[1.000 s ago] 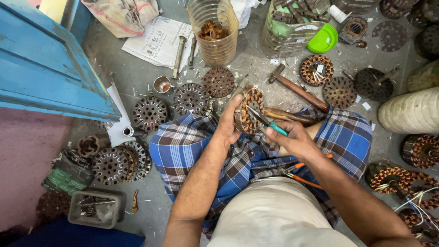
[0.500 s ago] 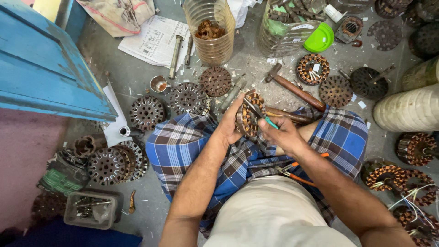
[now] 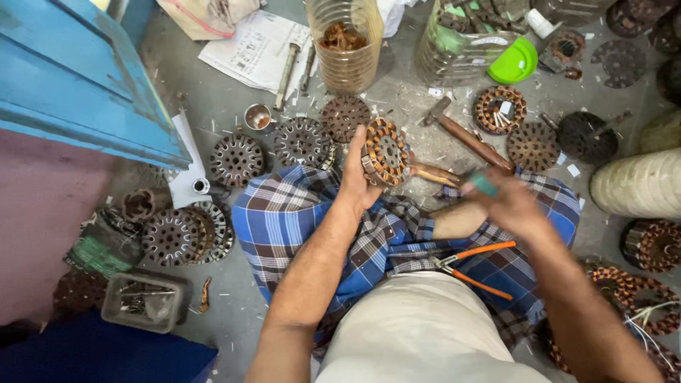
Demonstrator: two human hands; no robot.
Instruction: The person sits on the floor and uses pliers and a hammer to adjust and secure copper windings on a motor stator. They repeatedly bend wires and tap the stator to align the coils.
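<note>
Left hand (image 3: 357, 177) raised, fingers curled in a grip; right hand (image 3: 505, 202) blurred, closed

A clear plastic jar (image 3: 345, 44) holding scrap copper wire stands on the grey floor. Left of it lie a printed paper sheet (image 3: 257, 48) and a small metal cup (image 3: 258, 117). Right of it sit a green lid (image 3: 514, 61) and a hammer (image 3: 464, 135). Below it, orange-handled pliers (image 3: 474, 260) rest on checked blue cloth (image 3: 284, 220).

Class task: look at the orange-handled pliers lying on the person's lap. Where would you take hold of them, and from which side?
Grip the orange-handled pliers by the two handles, probably coming from the person's right hand. The handles splay out towards that side and lie bare on the checked cloth, while the metal nose points toward the left forearm.
</note>
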